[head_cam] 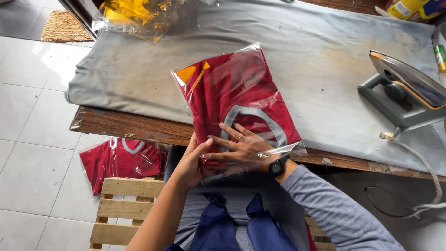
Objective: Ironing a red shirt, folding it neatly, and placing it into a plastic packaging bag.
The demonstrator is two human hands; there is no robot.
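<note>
A folded red garment with a grey collar band sits inside a clear plastic bag (232, 88) on the grey cloth-covered table (325, 51), with the bag's open end hanging over the near edge. My left hand (191, 162) grips the near-left edge of the bag from the side, thumb on top. Spread flat, my right hand (244, 148) presses on the garment at the open end. It wears a ring and a black wristwatch, and plastic film lies over its wrist.
A grey flat iron (404, 93) rests tilted at the table's right, its cord (420, 160) trailing off the edge. Crumpled yellow plastic (137, 16) lies at the far left. Another bagged red garment (121, 160) lies on the tiled floor beside a wooden slatted bench (123, 211). Blue cloth (241, 227) covers my lap.
</note>
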